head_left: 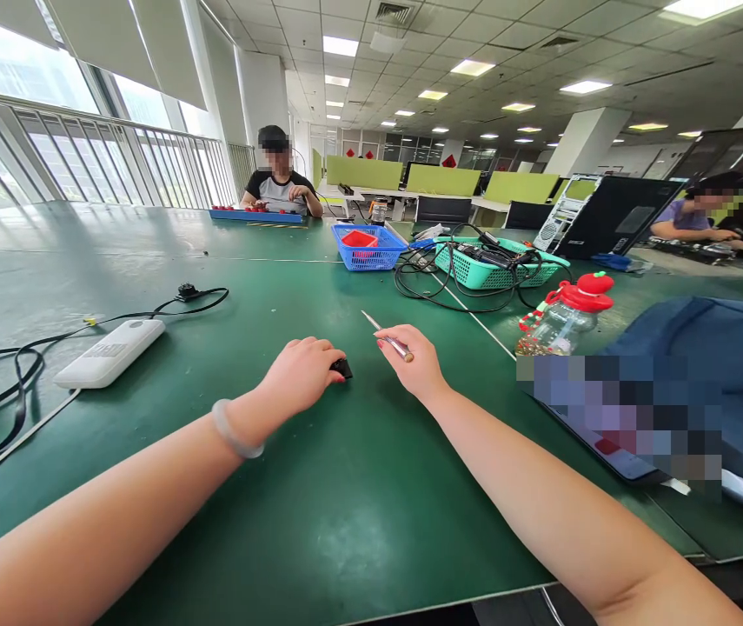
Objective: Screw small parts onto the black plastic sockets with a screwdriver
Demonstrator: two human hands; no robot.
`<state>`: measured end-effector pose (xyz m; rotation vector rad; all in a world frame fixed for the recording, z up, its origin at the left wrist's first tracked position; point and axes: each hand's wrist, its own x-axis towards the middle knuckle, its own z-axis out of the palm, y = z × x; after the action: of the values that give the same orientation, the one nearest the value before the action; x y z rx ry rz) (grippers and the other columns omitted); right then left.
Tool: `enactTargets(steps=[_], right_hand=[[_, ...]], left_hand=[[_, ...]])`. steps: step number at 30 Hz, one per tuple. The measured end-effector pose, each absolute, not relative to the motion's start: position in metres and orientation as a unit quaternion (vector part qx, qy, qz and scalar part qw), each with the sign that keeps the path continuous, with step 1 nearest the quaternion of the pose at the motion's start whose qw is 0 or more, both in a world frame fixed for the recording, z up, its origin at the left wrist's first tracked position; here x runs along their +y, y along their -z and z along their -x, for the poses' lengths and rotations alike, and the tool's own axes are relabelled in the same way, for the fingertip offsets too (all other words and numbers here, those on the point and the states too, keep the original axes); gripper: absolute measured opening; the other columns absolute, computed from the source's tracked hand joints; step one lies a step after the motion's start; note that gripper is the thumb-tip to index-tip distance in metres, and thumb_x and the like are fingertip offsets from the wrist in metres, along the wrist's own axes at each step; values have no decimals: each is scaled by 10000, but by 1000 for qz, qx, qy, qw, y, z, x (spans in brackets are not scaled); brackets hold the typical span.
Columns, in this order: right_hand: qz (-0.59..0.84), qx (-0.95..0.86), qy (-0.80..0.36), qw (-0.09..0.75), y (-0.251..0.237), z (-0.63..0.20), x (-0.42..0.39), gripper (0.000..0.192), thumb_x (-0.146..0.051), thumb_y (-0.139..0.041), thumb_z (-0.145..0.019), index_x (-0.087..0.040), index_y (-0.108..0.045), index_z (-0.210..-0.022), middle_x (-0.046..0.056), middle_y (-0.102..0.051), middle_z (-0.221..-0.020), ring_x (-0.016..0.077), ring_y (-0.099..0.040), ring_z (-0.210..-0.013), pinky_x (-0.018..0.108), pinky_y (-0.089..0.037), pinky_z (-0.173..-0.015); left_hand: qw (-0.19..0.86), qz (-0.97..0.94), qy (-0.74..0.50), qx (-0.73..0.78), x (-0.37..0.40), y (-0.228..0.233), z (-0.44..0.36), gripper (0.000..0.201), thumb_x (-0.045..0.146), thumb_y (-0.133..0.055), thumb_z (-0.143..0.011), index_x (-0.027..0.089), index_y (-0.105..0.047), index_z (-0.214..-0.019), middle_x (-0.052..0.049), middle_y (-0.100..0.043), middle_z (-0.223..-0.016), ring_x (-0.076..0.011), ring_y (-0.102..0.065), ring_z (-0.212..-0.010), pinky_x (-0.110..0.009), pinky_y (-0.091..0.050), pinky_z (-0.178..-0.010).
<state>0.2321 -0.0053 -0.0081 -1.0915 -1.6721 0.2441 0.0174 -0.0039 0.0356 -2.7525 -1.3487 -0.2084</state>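
Note:
My left hand [304, 374], with a pale bangle on its wrist, is closed on a small black block-like object [343, 369] at the middle of the green tabletop [345, 504]. Most of that object is hidden under the fingers, so its kind does not show. To the right, my right hand [410, 356] grips a slim pointed metal tool [395, 344] with a brownish butt end. The tool's thin tip points forward and left, apart from the black object. Whether it is a screwdriver or a craft knife I cannot tell.
On the left lies a white power strip [110, 352] with black cables. Ahead stand a blue basket [369, 258] and a green basket [475, 275] of tangled cables. A red-lidded bottle [563, 317], a tablet-like device [632, 469] and dark blue fabric [703, 374] lie right. Two people sit farther off.

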Motion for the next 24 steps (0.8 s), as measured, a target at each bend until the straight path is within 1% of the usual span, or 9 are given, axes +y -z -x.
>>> enactTargets(steps=[3,6,8,11,13,16,20,24], right_hand=[[455,-711,-85,529,8,-230,-6,126,-284,-599,-852,-248,-693,-928,47,-663,-960,192,-627,-852,319,-498,-746],[435,-736,-66,514,6,-225,-11,95,-279,-596,-852,-239,-665,-902,44,-666,-930,188,-625,-846,319,-489,-765],[420,-754,-43,502,2,-221,-16,100,-278,-559,-874,-229,-640,-840,31,-668,-838,178,-616,-793,321,-469,-762],[398,-766,11,505,-3,-216,-23,215,-292,-502,-902,-218,-578,-715,3,-612,-640,153,-549,-632,328,-430,-722],[369,-778,32,507,-6,-213,-29,279,-286,-459,-913,-216,-531,-652,-9,-574,-567,138,-495,-561,336,-412,-713],[327,-801,44,499,-8,-208,-36,302,-274,-422,-913,-216,-503,-628,-24,-549,-527,123,-433,-508,342,-401,-721],[302,-834,60,459,-7,-202,-39,275,-267,-435,-902,-214,-516,-645,-27,-564,-554,121,-452,-537,348,-391,-766],[315,-844,60,430,-6,-200,-38,247,-224,-452,-892,-212,-522,-655,-31,-581,-574,115,-474,-551,337,-392,-790]], left_hand=[[22,885,99,-455,8,-21,-27,312,378,-522,-888,238,-650,-1136,-70,-691,-1109,-282,-592,-1019,-409,-461,-881],[-9,888,132,-440,13,-9,-26,359,344,-522,-893,219,-608,-1218,-75,-673,-1188,-281,-567,-1093,-427,-451,-954],[-19,892,150,-426,15,-3,-23,418,326,-534,-888,210,-554,-1289,-83,-667,-1208,-281,-548,-1136,-437,-438,-992],[-38,884,172,-434,17,1,-20,514,308,-589,-852,199,-499,-1345,-94,-663,-1221,-284,-538,-1160,-445,-429,-1022],[-71,872,184,-447,20,3,-19,530,302,-612,-831,200,-506,-1340,-95,-654,-1236,-279,-539,-1170,-434,-429,-1036],[-127,855,194,-463,23,5,-17,511,334,-618,-818,215,-541,-1310,-92,-655,-1226,-273,-546,-1171,-427,-439,-1037],[-174,838,204,-475,25,4,-14,443,361,-614,-801,230,-616,-1225,-67,-674,-1200,-273,-559,-1154,-423,-450,-1030],[-181,841,213,-464,25,3,-13,379,330,-611,-784,244,-665,-1149,-34,-697,-1167,-267,-564,-1142,-410,-447,-1034]])
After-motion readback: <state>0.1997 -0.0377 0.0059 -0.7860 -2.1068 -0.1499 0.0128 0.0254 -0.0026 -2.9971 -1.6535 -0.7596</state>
